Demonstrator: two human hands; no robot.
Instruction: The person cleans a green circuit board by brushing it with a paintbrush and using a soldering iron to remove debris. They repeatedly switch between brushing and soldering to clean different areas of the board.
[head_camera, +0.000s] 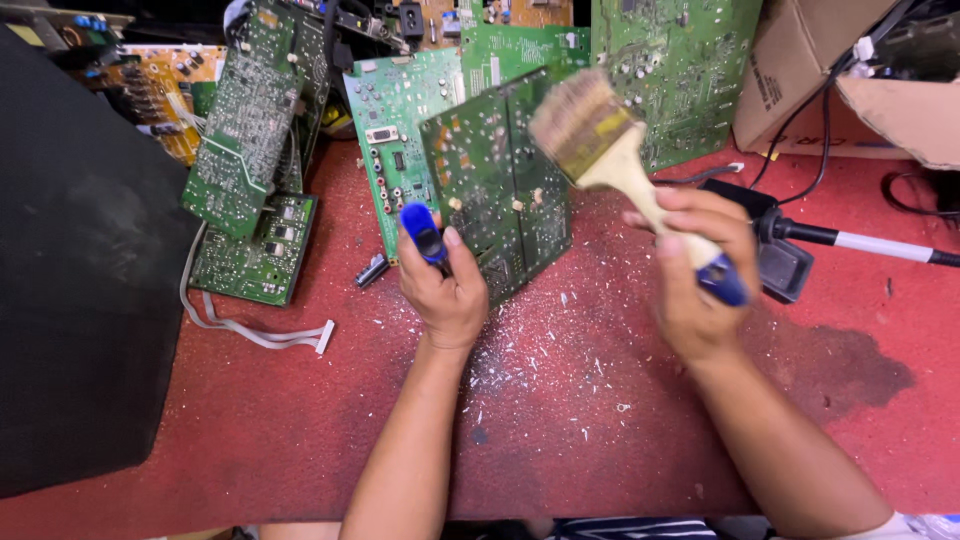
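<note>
Over the red surface (600, 440) we judge the brushing step is in hand; our left hand (445, 290) closes around a blue-handled tool (424, 232) while propping the green circuit board (495, 180) at a tilt; our right hand (700, 270) grips the paintbrush (610, 140), bristles raised beside the board's top edge; sweeping next calls for a steady board and a light stroke across its face.

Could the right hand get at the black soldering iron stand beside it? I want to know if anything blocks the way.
Probably not freely: the right hand is closed on a paintbrush. The stand sits right beside it, nothing between.
</note>
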